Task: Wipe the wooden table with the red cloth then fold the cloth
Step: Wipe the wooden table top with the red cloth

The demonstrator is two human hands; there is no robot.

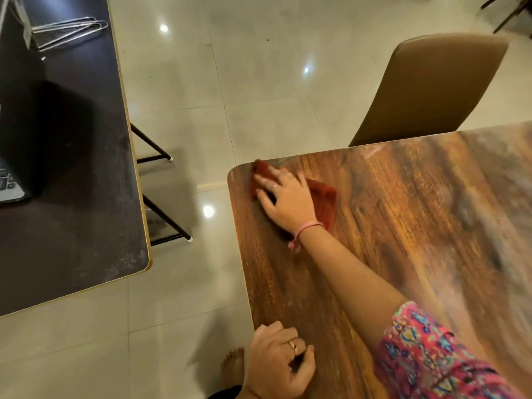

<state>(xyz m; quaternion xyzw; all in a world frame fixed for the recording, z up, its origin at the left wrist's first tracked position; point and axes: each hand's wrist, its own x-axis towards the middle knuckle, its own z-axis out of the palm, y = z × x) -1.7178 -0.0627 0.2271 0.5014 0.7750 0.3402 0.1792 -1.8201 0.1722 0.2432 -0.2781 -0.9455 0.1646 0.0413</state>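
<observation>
1. Right now the right hand (283,197) lies flat on the red cloth (324,201), fingers spread and straight, pressing it onto the wooden bench (403,226) close to that bench's far left rounded corner.
2. Red fabric shows on both sides of the hand: a small peak beyond the fingertips near the far edge, and a larger bunched flap on the thumb side reaching back toward the wrist.
3. A ring sits on one finger of the right hand, and a pink thread bracelet (303,230) with a knot circles the wrist; the forearm runs back to a pink patterned sleeve (431,349) at the lower right.
4. The left hand (276,361) rests at the near left edge of the wooden bench, fingers loosely curled with nothing in them, a ring on one finger.
5. A bare foot (233,367) stands on the pale tiled floor (259,82) just left of that hand.
6. A tan padded chair (431,87) stands against the far side of the bench.
7. Across a strip of floor to the left stands a dark bench (66,168) with black legs, carrying wire hangers (69,31) at its far end and a laptop corner (10,182) at the picture's left edge.
</observation>
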